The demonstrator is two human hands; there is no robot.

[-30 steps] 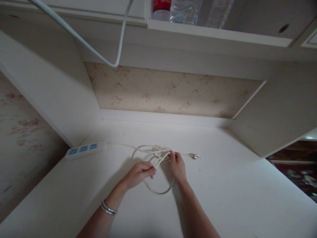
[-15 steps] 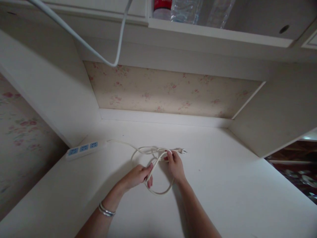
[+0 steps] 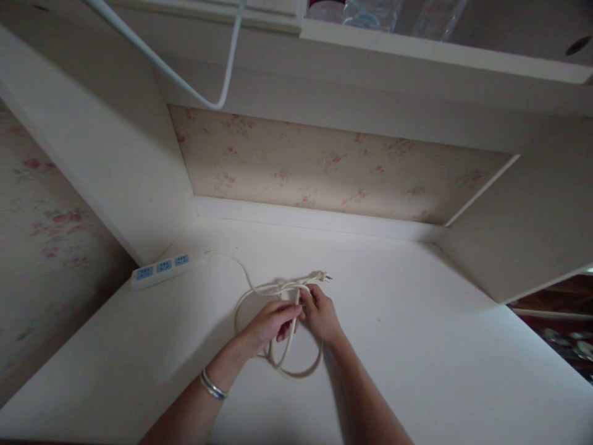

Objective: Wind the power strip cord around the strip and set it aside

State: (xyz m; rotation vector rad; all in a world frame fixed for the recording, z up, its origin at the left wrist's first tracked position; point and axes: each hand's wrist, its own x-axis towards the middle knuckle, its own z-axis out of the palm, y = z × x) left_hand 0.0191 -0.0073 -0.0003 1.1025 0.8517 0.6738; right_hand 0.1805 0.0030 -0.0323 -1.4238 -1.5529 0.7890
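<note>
A cream power cord (image 3: 311,372) lies in loose, tangled loops on the white desktop. My left hand (image 3: 273,322) pinches one strand between thumb and fingers, on the left side of the loops. Close beside it, almost touching, my right hand (image 3: 320,312) is closed on the cord at the upper right of the coil; its fingertips are partly hidden. The plug (image 3: 321,276) rests just beyond my right hand, prongs pointing right. From the coil the cord runs back to a white power strip (image 3: 162,269) with blue socket faces at the desk's left edge.
White side panels stand left and right of the desktop (image 3: 417,346), with a flowered back wall (image 3: 296,164) behind. Overhead, a shelf (image 3: 417,52) holds plastic bottles. A pale bent tube (image 3: 185,89) hangs down at the upper left.
My left hand has moved right and up, close to my right hand. My right hand has shifted slightly left. The plug and loops have shifted left, and the view has tilted a little.
</note>
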